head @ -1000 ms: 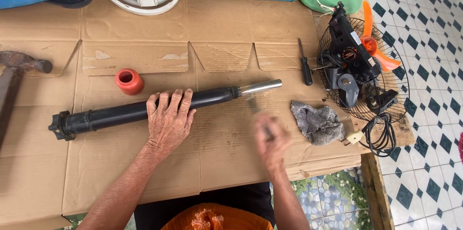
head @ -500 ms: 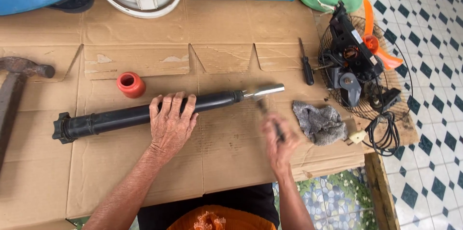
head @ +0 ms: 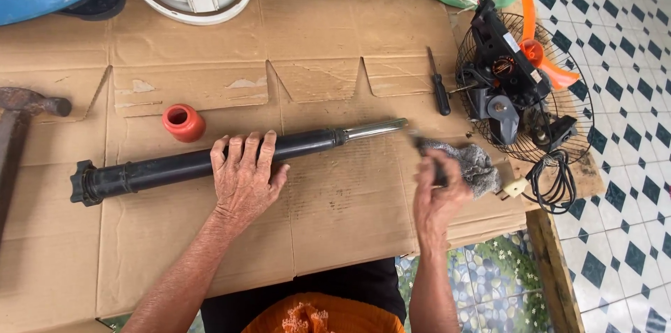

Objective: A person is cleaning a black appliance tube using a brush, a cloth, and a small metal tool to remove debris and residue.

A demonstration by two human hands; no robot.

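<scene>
Soft, even daylight, faint shadows; glare streaks the tube's chrome tip (head: 377,127); right of it, the right hand (head: 437,197) is motion-blurred.

flattened cardboard (head: 335,214), black tube (head: 175,169), orange cap (head: 184,122), screwdriver (head: 439,88)

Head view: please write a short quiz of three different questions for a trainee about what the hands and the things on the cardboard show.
1. True or false: the left hand rests on the black telescopic tube.
2. What lies closest to the right hand? A) orange cap B) grey rag C) hammer
3. Fill in: the black-handled screwdriver lies between the tube's shiny metal end and the dismantled ____.

Key
1. True.
2. B. The right hand grips a small dark tool, blurred, just beside the rag.
3. Fan, its motor on the wire guard.
</scene>
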